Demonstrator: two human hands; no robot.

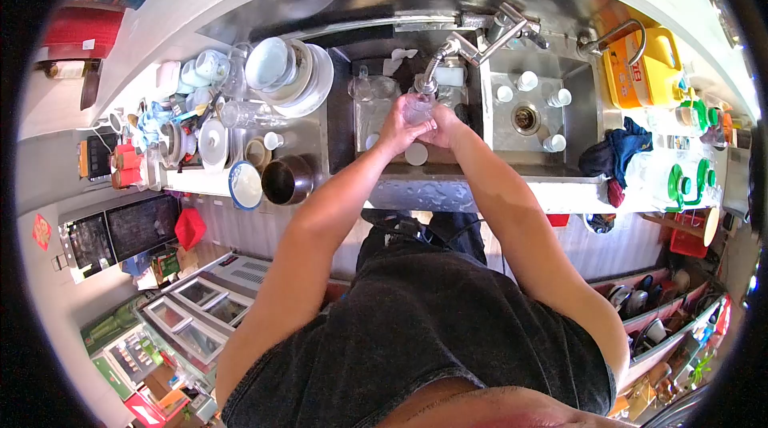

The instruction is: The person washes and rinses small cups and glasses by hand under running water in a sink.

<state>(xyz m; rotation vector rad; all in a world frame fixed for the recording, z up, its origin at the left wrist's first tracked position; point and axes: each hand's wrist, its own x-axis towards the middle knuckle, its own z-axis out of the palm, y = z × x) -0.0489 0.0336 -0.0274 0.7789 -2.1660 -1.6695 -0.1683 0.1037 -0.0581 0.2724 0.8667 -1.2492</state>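
Observation:
Both hands are together over the left basin point(340, 120) of a steel sink, just below the faucet spout point(430, 80). A clear glass point(417, 110) is between them. My left hand point(396, 128) is wrapped round its left side, and my right hand point(442, 126) closes on its right side and lower part. Left of the hands in the basin lies a clear glass vessel point(362, 88). A round white piece point(416, 154) is below the hands. The right basin holds several white cups point(526, 82) around the drain point(526, 119).
Stacked white plates and bowls point(308, 92) stand left of the sink, with a dark pot point(287, 180) and a blue-rimmed bowl point(245, 185) near the counter's edge. To the right are a yellow jug point(640, 68), a dark cloth point(628, 146) and green-handled bottles point(678, 182).

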